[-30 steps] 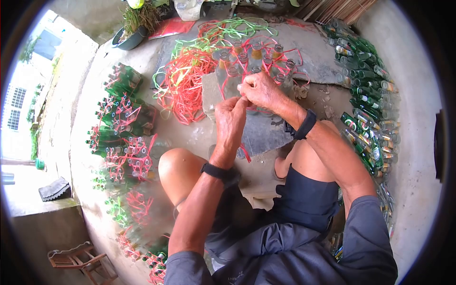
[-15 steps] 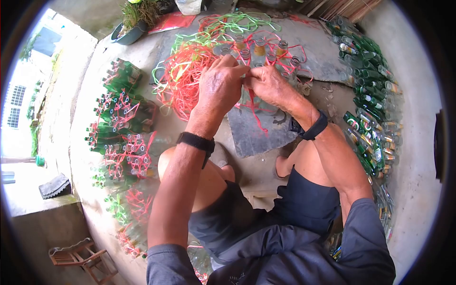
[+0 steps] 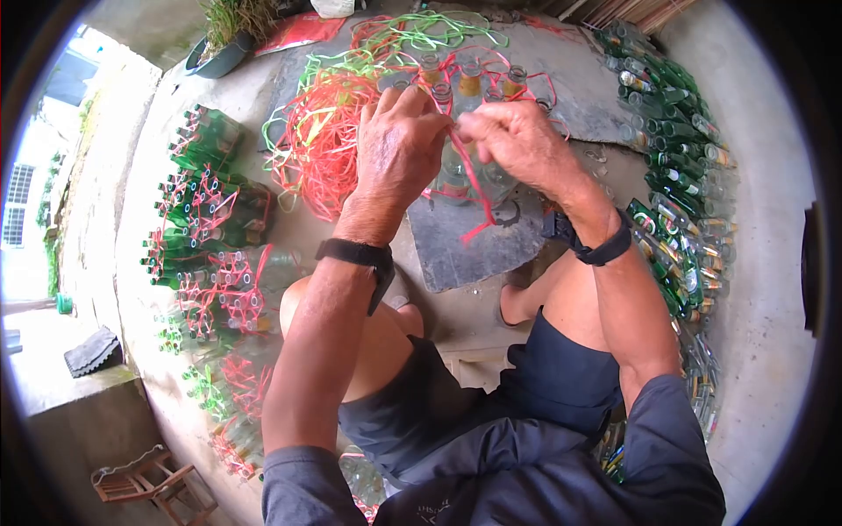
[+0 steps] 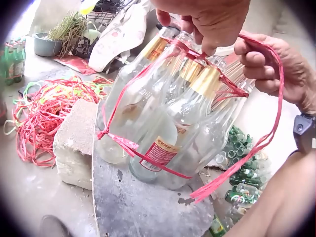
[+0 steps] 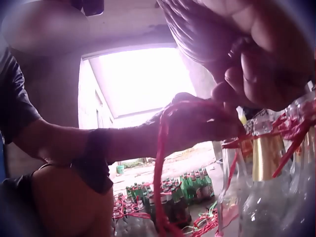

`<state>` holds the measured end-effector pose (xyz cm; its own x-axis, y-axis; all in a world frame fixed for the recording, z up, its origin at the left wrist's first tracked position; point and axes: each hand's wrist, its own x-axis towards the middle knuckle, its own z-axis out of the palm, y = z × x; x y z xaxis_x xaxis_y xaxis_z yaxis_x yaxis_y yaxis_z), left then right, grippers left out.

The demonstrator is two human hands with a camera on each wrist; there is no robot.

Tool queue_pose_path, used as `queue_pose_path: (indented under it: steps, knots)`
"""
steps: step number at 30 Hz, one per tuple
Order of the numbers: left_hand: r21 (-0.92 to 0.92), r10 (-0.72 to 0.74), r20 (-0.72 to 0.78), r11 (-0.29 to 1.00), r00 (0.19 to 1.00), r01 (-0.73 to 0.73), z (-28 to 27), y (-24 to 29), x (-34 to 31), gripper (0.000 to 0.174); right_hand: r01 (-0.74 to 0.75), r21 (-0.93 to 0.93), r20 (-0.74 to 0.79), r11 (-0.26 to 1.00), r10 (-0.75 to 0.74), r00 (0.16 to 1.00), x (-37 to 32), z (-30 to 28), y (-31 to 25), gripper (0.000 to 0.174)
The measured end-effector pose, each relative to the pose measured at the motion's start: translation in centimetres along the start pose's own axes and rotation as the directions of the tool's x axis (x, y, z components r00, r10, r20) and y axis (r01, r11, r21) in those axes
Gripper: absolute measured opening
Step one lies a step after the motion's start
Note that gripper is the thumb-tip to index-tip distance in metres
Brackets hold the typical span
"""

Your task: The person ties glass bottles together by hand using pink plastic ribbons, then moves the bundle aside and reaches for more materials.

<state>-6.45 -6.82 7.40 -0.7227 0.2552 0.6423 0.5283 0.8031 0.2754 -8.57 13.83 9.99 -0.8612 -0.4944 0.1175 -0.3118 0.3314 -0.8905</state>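
- Bottles [image 4: 165, 128]: clear glass, upright in a tight bundle on the slab [image 3: 447, 259]; some gold necks, red label on one. Exact count can't be told, hands cover part.
- Red strap [image 4: 217, 184]: runs round bottle bodies and between necks above the slab; loose end loops out beside the bundle and hangs over the slab.
- Left hand [image 3: 395, 149]: over the necks, above slab. Grip together, thumb and fingers clamped on red strap.
- Right hand [image 3: 526, 145]: beside left hand, above slab, fingers curled, blurred in head view. Strap passes right at the fingers; can't tell if grip is clamped on it.
- Block [image 4: 74, 143]: rough, pale, against slab's left side.
- Tangle [image 3: 324, 145]: red and some green straps, heaped left of slab, past block.
- Green bottles [image 3: 206, 140]: bundled groups well left of slab, some with red straps round necks.
- Loose bottles [image 3: 680, 175]: green and clear, many lying in a long pile right of slab.
- Basin [image 3: 219, 61]: plant in it, beyond slab, far left.
- Red sheet [image 3: 298, 32]: beside basin, beyond slab.
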Motion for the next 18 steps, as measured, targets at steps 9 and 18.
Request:
queue_pose_path:
  steps: [9,18]
  knots:
    - [0.098,-0.063,0.019,0.993,0.998,0.061,-0.1,1.1,-0.1,0.01,0.1,-0.63,-0.142,0.771,-0.241,0.96,-2.4,-2.4,0.2,0.021]
    - [0.033,-0.113,0.013,0.993,0.994,0.112,0.6,0.9,0.1,0.009,0.221,-0.62,0.043,0.753,-0.249,0.968,-2.1,-3.5,3.0,0.03]
